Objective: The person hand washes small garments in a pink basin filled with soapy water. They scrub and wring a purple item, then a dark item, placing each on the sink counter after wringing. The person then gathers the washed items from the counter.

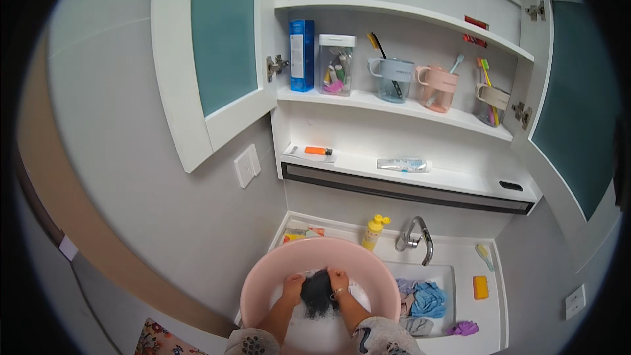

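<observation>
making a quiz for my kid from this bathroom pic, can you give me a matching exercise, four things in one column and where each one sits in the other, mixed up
Things:
1. dark cloth
2. yellow bottle
3. toothpaste tube
4. blue box

Places:
a. lying flat on the lowest shelf of the open cabinet
b. standing on the middle shelf, at its left end
c. in the pink basin, gripped in suds by the left hand and the right hand
d. upright on the counter just left of the tap

Pairs: 1-c, 2-d, 3-a, 4-b
</observation>
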`<control>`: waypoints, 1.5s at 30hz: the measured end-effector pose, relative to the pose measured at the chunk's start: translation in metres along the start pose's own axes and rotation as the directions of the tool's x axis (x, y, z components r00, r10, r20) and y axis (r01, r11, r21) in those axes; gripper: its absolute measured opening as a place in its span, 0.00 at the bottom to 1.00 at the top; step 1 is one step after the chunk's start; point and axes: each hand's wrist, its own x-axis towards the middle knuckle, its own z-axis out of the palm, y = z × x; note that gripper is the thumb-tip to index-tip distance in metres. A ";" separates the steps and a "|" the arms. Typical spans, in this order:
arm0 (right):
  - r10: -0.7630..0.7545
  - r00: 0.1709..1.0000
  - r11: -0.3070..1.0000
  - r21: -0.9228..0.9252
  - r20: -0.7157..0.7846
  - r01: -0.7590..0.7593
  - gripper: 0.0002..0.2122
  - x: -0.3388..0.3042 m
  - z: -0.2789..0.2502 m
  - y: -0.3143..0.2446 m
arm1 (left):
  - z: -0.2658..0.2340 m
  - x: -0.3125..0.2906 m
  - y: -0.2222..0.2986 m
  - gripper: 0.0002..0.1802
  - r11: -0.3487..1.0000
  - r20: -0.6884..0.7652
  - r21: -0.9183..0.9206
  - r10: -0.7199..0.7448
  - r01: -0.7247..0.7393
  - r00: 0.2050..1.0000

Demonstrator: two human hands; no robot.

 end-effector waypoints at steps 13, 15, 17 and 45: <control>-0.299 0.853 0.931 -0.067 0.428 0.360 0.07 -0.068 -0.010 -0.059 | 0.002 0.008 -0.001 0.08 0.920 0.186 -0.064 -0.369 0.386 0.910; -0.299 0.820 0.894 -0.157 0.489 0.419 0.11 -0.121 -0.009 -0.113 | -0.001 -0.009 0.002 0.13 0.942 0.289 -0.117 -0.271 0.315 0.918; -0.366 0.781 0.785 -0.283 0.506 0.551 0.12 -0.133 -0.011 -0.115 | 0.007 -0.017 -0.019 0.15 0.900 0.416 -0.255 -0.229 0.355 0.880; -0.335 0.820 0.895 -0.115 0.463 0.430 0.05 -0.068 -0.061 -0.105 | -0.012 -0.085 0.055 0.18 0.308 0.609 0.673 0.285 -0.673 0.740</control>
